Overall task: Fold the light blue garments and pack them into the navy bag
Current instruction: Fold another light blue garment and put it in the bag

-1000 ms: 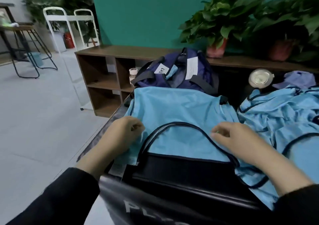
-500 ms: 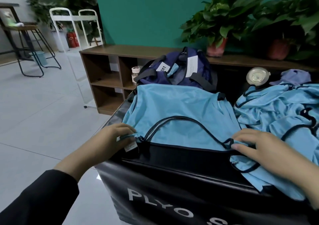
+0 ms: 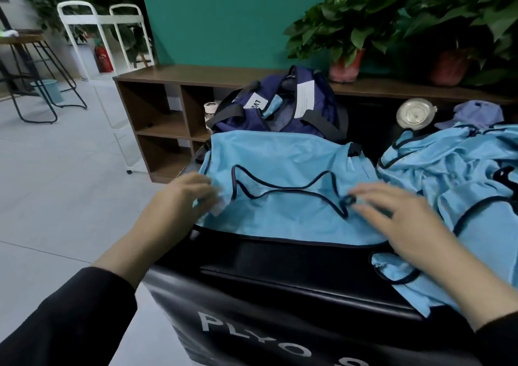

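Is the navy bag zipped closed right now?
No, the navy bag gapes open at the top, with light blue fabric showing inside.

Single head-worn wide-angle view; looks forward and down, close over the counter (image 3: pixel 294 256); faces the teal wall (image 3: pixel 224 20) beyond; nothing shared.

Flat light blue garment (image 3: pixel 283 175) on black padded box (image 3: pixel 280 276); navy duffel bag (image 3: pixel 277 113) behind it, crumpled light blue garment pile (image 3: pixel 454 169) right.
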